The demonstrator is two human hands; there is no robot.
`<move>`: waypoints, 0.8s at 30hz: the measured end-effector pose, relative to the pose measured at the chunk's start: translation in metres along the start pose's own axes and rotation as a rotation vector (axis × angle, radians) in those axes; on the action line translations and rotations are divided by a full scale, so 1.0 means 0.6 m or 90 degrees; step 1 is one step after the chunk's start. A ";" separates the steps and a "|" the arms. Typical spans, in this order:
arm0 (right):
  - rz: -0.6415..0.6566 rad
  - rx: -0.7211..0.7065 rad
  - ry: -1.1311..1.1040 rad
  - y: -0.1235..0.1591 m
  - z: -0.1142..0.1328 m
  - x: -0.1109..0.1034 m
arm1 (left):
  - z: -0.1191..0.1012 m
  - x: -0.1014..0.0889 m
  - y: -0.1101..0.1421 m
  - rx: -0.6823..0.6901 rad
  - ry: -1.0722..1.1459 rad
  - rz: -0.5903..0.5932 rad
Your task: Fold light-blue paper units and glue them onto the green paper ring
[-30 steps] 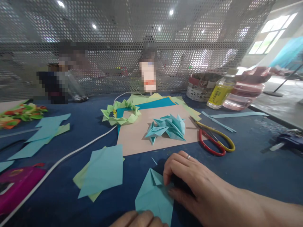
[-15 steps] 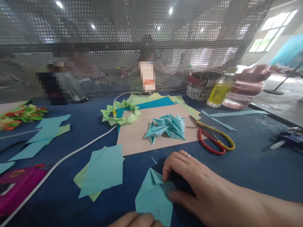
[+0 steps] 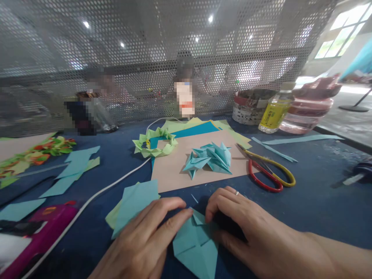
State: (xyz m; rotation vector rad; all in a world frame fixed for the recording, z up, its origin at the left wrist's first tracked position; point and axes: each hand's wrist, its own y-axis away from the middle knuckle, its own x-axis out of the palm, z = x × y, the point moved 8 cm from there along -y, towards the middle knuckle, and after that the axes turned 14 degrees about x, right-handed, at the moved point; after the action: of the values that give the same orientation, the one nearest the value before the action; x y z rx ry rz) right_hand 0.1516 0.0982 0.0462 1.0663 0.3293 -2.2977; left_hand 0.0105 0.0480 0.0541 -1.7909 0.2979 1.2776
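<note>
A light blue sheet of origami paper (image 3: 196, 244), with folded flaps and crease lines, lies on the dark blue table near its front edge. My left hand (image 3: 142, 236) is at its upper left, thumb and forefinger closed at the top point. At the upper right edge, my right hand (image 3: 241, 224) has curled fingers by a small folded flap and the thumb along the side. Beyond them, several folded light blue paper pieces (image 3: 210, 158) sit grouped on a beige sheet (image 3: 171, 176). Some light blue and green squares (image 3: 139, 197) are partly covered by my left hand.
Scissors (image 3: 267, 170) with red and yellow handles lie right of the beige sheet. A green paper ring (image 3: 155, 143) and a white cable (image 3: 113, 180) are to the left. A yellow-labelled bottle (image 3: 274, 114), pink jug (image 3: 308, 108) and round container (image 3: 250, 110) stand at the back right.
My left hand has come up from the bottom edge to the paper's top point. My right hand stays at the paper's right side. The whole view has shifted slightly.
</note>
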 end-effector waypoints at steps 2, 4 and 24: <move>-0.007 0.004 0.000 0.001 -0.002 0.000 | 0.009 0.005 0.002 -0.004 0.016 0.027; -0.010 0.004 -0.003 0.002 -0.006 0.000 | 0.008 0.007 -0.001 0.023 0.028 0.041; -0.150 -0.189 0.218 0.044 0.032 -0.001 | -0.050 -0.011 -0.051 0.142 -0.105 -0.074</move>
State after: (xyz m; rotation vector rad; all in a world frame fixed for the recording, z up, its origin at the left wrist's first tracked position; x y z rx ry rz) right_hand 0.1559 0.0689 0.0594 1.3165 0.9452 -2.1632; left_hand 0.0461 0.0408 0.0776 -1.4847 0.2299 1.2483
